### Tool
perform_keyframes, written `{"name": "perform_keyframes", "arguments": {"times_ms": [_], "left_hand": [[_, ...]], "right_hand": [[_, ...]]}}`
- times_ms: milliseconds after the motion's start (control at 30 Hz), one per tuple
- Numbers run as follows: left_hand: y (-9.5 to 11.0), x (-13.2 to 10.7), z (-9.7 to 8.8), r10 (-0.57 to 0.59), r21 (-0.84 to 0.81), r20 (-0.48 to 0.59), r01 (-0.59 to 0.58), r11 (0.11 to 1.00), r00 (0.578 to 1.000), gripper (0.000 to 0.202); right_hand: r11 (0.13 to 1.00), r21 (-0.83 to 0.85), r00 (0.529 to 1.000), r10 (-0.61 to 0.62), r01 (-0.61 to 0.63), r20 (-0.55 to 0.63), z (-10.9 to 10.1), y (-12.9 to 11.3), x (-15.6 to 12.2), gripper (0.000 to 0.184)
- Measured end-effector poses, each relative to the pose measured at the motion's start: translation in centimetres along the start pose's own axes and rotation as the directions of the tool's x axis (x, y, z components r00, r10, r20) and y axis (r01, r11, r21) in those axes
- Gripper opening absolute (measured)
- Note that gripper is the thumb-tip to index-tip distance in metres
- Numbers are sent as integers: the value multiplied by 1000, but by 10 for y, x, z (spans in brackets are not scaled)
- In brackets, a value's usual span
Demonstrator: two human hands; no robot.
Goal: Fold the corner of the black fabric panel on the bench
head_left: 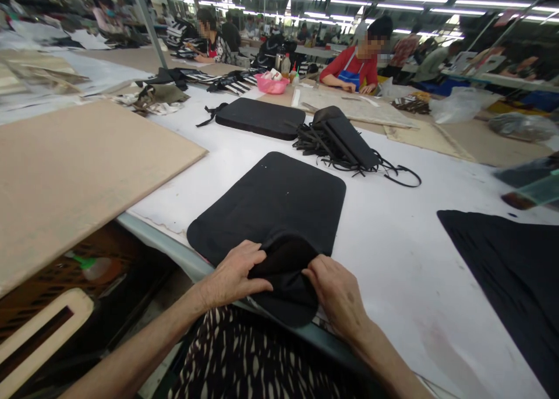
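A black fabric panel [279, 198] with rounded corners lies on the white-covered table, its near end reaching the front edge. That near end is bunched up between my two hands. My left hand [238, 274] grips the left side of the fold, its thumb stretched across the cloth and its other fingers curled at the raised part. On the right side, my right hand [338, 291] pinches the fabric between thumb and bent fingers. The undersides of both grips are hidden by the cloth.
Behind the panel lie a stack of black panels [262, 116] and a black bundle with loose straps [345, 140]. A tan board [87, 172] juts in at left. Black cloth [502, 271] lies at right. Across the table, a person in red [343, 67] works near a pink basket [271, 85].
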State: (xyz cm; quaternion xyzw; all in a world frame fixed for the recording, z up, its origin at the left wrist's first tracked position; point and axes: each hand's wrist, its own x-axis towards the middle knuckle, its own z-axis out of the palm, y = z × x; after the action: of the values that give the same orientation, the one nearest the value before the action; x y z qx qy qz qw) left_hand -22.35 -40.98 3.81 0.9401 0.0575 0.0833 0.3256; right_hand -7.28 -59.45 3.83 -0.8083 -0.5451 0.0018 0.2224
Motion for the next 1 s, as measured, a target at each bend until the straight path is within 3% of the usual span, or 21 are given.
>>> {"name": "perform_keyframes", "arguments": {"times_ms": [200, 367, 467, 567, 667, 733, 800, 867, 933, 1000], "left_hand": [[2, 0, 0, 1, 68, 59, -5, 998, 998, 30], [3, 1, -2, 19, -20, 41, -18, 1000, 999, 8], [2, 1, -2, 8, -86, 13, -7, 996, 1000, 18], [0, 2, -1, -25, -104, -2, 25, 994, 1000, 25], [-1, 2, 1, -37, -106, -15, 35, 994, 999, 30], [-1, 3, 2, -33, -108, -28, 30, 994, 999, 32], [-1, 3, 3, -32, -113, -36, 27, 993, 999, 33], [-2, 3, 4, -36, -116, -39, 32, 993, 999, 33], [-2, 3, 4, -40, -117, -39, 35, 993, 998, 34], [-3, 3, 4, -39, -116, -39, 34, 993, 998, 35]], "right_hand": [[984, 116, 991, 132, -134, 24, 2, 1, 6, 26], [985, 109, 991, 128, -131, 32, -1, 0, 8, 25], [985, 136, 994, 102, -107, 43, -2, 1, 4, 23], [998, 66, 998, 10, -6, -59, 2, 6, -9, 23], [996, -56, 976, -74, 64, -205, 7, 11, -27, 52], [993, -91, 963, -102, 82, -248, 7, 12, -36, 55], [992, -83, 977, -112, 98, -180, 5, 10, -41, 45], [996, -14, 996, -91, 91, -15, 1, 8, -40, 31], [996, 77, 990, -47, 37, 132, -1, 6, -36, 17], [991, 132, 983, -14, -11, 185, -2, 5, -30, 5]]}}
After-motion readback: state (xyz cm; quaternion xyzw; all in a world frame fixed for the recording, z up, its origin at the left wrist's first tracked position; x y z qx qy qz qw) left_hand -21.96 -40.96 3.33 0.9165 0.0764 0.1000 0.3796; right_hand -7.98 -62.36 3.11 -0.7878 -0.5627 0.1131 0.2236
